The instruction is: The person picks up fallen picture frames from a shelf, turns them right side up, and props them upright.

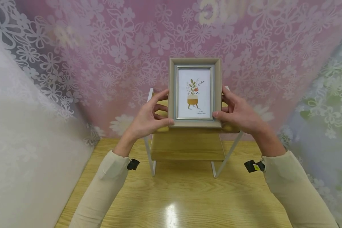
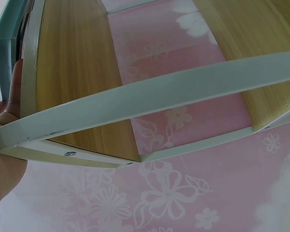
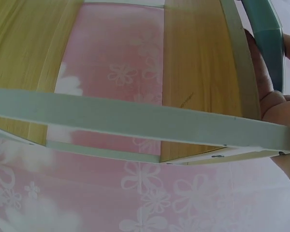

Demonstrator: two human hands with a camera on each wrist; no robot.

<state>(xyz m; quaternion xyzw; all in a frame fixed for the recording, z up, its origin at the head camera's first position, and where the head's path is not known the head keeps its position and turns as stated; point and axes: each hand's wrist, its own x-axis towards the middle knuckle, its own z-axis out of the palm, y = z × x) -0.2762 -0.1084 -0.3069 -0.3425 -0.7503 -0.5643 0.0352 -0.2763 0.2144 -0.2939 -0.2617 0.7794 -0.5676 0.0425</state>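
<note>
A beige picture frame (image 1: 195, 124) with a silver inner edge stands upright over the top board of a small shelf (image 1: 185, 145). Its picture shows a plant in an orange pot on legs. My left hand (image 1: 148, 115) grips the frame's left side, thumb at the lower left corner and fingers behind. On the opposite side my right hand (image 1: 242, 112) holds it, thumb on the front near the lower right. In the left wrist view the frame's edge (image 2: 6, 67) shows beside my fingers; in the right wrist view its edge (image 3: 268, 41) lies between thumb and fingers.
The shelf has wooden boards and white metal side legs (image 1: 229, 153), and stands on a wood-grain surface (image 1: 185, 193). Pink flowered cloth (image 1: 125, 63) hangs behind it. Pale cloth rises at left (image 1: 31, 126) and right (image 1: 325, 139).
</note>
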